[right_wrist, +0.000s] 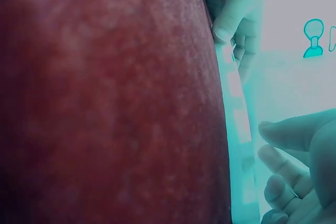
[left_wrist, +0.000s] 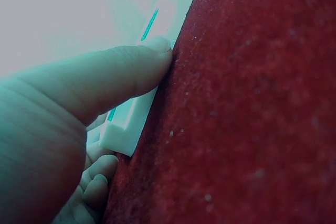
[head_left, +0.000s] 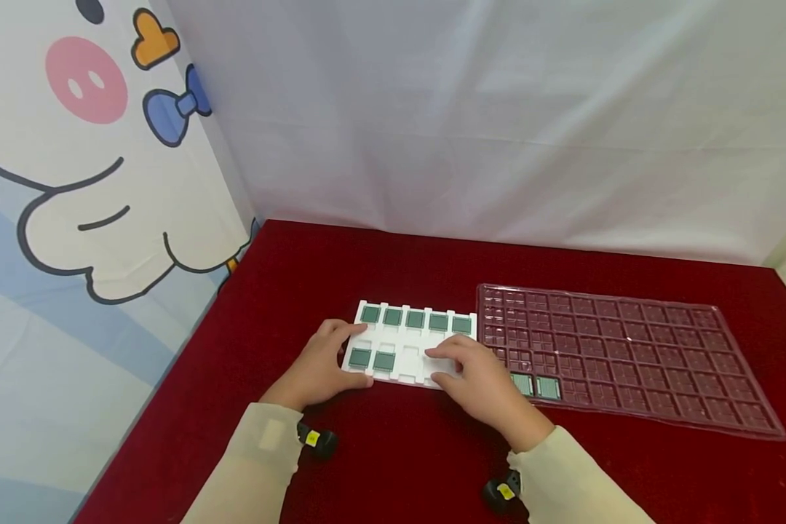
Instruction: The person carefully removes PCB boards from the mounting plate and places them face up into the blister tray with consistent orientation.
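Note:
A white tray [head_left: 407,360] with pockets lies on the red cloth. Several green chip-like squares [head_left: 415,319] fill its back row, and two more [head_left: 384,361] sit at the front left. My left hand [head_left: 317,367] grips the tray's left end, its thumb [left_wrist: 149,64] on the near edge. Over the tray's front right part is my right hand [head_left: 478,375], thumb and fingers apart; nothing shows between them in the right wrist view. That hand hides some front pockets.
A clear plastic tray [head_left: 618,364] with many compartments lies right beside the white one. Two green squares [head_left: 548,387] sit in its front left compartments. Red cloth [head_left: 393,451] covers the table, and a white curtain [head_left: 471,131] hangs behind.

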Demonstrator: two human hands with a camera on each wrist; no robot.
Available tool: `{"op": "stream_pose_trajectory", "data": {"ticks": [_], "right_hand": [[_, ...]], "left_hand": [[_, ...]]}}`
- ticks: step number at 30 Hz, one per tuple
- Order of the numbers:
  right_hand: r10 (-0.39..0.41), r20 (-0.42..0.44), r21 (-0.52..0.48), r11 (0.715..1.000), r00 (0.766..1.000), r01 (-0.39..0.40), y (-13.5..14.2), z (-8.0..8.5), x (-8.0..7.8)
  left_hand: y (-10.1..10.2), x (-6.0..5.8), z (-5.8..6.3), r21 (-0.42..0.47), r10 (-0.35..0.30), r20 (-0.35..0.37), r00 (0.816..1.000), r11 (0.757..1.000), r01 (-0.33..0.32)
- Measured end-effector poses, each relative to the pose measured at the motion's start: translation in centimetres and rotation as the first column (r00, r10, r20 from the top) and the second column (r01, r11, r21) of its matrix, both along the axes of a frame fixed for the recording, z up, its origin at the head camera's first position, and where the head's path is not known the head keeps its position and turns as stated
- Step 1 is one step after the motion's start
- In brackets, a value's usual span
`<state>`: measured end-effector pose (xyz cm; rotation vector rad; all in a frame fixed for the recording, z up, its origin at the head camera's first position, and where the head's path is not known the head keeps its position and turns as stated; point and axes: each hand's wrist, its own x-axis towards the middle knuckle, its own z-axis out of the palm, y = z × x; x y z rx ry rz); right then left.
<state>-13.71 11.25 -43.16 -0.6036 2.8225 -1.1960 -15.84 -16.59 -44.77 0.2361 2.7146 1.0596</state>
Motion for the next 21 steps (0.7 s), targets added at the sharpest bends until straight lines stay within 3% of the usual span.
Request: {"op": "stream_pose_trajectory", "data": {"ticks": [21], "right_hand": [[0.042,0.012,0.046,0.998,0.999,-0.042,-2.8,0.7,-0.7]], "left_hand": [[-0.1,0.0,-0.2,0.005,-0.003,-0.007,1.0,1.0,0.003]]}}
